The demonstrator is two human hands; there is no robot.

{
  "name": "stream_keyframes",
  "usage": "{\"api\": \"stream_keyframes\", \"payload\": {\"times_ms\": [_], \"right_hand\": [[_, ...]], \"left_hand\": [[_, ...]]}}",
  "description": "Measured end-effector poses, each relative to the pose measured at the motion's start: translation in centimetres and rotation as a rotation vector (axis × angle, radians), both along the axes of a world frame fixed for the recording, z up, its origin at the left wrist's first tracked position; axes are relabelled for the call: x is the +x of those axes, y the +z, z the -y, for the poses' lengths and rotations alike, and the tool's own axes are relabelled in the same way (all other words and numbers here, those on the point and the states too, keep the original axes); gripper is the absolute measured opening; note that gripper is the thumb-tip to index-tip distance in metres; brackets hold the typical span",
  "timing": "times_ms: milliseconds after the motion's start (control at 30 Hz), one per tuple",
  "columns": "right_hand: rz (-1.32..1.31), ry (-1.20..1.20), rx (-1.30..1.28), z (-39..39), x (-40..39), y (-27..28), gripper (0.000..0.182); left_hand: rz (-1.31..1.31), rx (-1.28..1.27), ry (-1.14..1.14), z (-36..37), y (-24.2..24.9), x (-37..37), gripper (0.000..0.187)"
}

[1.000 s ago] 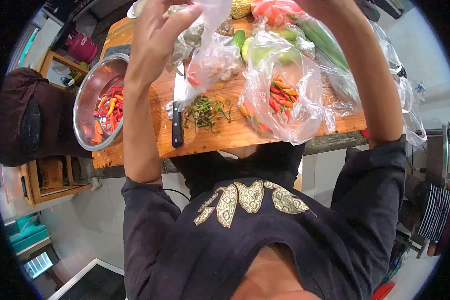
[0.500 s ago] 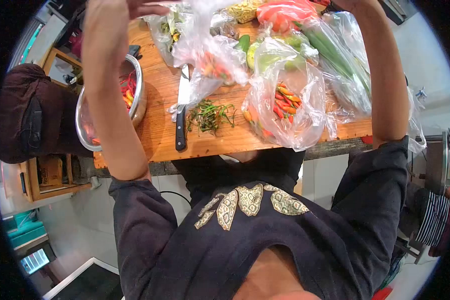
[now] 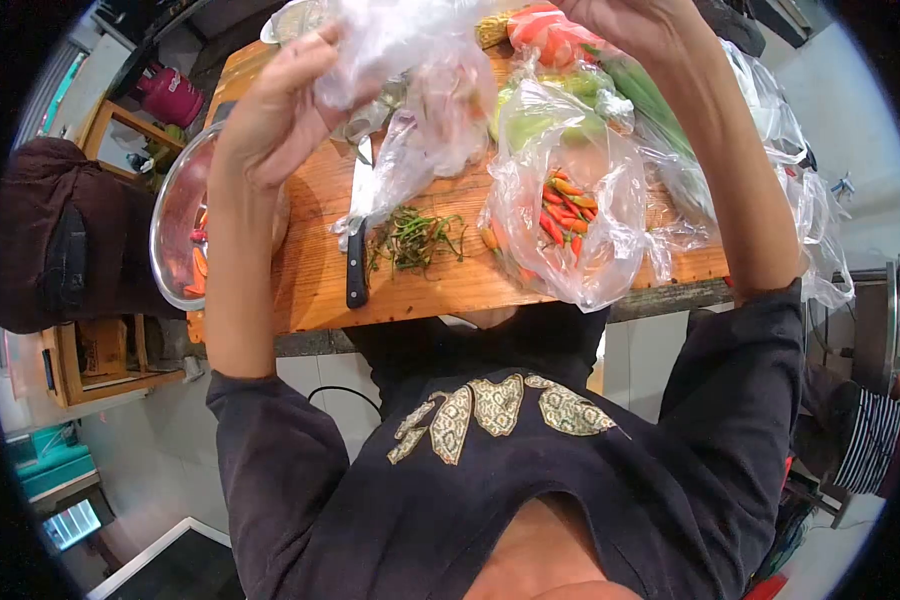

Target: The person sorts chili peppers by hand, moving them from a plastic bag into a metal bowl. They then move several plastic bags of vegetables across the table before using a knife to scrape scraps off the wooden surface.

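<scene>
Presently, a clear plastic bag (image 3: 400, 45) is being handled above a wooden table (image 3: 310, 262).
Its length is being spread crosswise, rightward from the left hand (image 3: 282, 115), the nearer one, half-curled at its edge; whether it is gripping cannot be told. The right hand (image 3: 630, 25) is being cropped at the top, its hold unseen. Below, space is being crowded by crumpled plastic (image 3: 450, 115), a knife (image 3: 357, 265), green trimmings (image 3: 417, 238) and a second bag (image 3: 615, 262) of chillies (image 3: 568, 207); a metal bowl (image 3: 182, 190) is being partly hidden by the left arm (image 3: 242, 260).
</scene>
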State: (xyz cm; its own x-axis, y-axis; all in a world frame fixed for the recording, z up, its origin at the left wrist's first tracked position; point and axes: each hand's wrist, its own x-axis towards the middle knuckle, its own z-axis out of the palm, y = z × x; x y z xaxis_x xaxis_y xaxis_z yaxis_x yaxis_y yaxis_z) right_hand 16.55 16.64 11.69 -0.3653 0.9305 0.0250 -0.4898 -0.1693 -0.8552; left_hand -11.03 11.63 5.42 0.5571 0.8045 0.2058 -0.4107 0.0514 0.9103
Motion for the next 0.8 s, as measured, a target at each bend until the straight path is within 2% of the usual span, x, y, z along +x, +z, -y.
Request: {"api": "stream_keyframes", "payload": {"times_ms": [67, 100, 200, 233, 333, 367, 400, 433, 500, 567, 633, 700, 733, 767, 800], "right_hand": [[-0.055, 0.124, -0.015, -0.7, 0.1, -0.6, 0.019], [-0.082, 0.188, -0.024, -0.8, 0.0, -0.8, 0.018], [0.219, 0.026, 0.155, 2.7, -0.4, 1.1, 0.017], [0.337, -0.027, 0.22, 2.4, -0.1, 1.1, 0.019], [0.646, 0.127, 0.228, 3.1, 0.8, -0.5, 0.04], [0.803, 0.19, 0.25, 2.5, 1.3, -1.3, 0.049], [0.953, 0.26, 0.28, 2.0, 1.6, -2.1, 0.057], [0.842, 0.361, 0.293, 1.9, 1.8, -2.5, 0.048], [0.601, 0.388, 0.196, 1.4, 1.8, -3.4, 0.036], [0.341, 0.233, -0.014, 0.9, 1.9, -4.2, 0.03], [0.161, 0.106, -0.014, 1.7, 1.5, -4.2, 0.02], [-0.033, 0.149, -0.087, 1.7, 1.7, -4.6, 0.016], [-0.137, 0.255, -0.161, 1.4, 2.5, -5.5, 0.015], [-0.242, 0.36, -0.235, 1.3, 2.9, -6.1, 0.015], [-0.211, 0.281, -0.162, 1.7, 2.8, -5.9, 0.016]], "left_hand": [[0.022, -0.042, -0.227, 0.0, -1.0, -0.3, 0.031], [-0.039, -0.023, -0.229, -0.4, -1.8, -0.7, 0.032], [0.126, -0.187, -0.244, -0.6, -1.4, -1.9, 0.034], [0.182, -0.304, -0.113, -0.5, -0.9, -1.9, 0.035], [0.388, -0.28, -0.047, 0.1, 0.4, -1.0, 0.034], [0.379, -0.148, -0.264, -1.6, -0.8, -2.2, 0.039], [0.424, -0.231, -0.248, -1.6, -0.8, -2.5, 0.039], [0.468, -0.315, -0.231, -1.4, -0.7, -2.7, 0.038], [0.515, -0.442, -0.242, -1.3, -0.8, -2.9, 0.04], [0.27, -0.354, -0.079, -0.1, -1.1, -2.4, 0.039], [-0.05, -0.174, 0.07, 1.3, -2.1, -1.2, 0.042], [-0.233, -0.162, 0.123, 3.0, -2.2, 1.0, 0.037], [-0.325, -0.157, 0.15, 3.5, -2.2, 1.7, 0.035], [-0.246, -0.257, 0.062, 2.9, -2.8, 1.4, 0.032], [-0.16, -0.318, 0.051, 2.2, -3.3, 0.6, 0.032]]}}
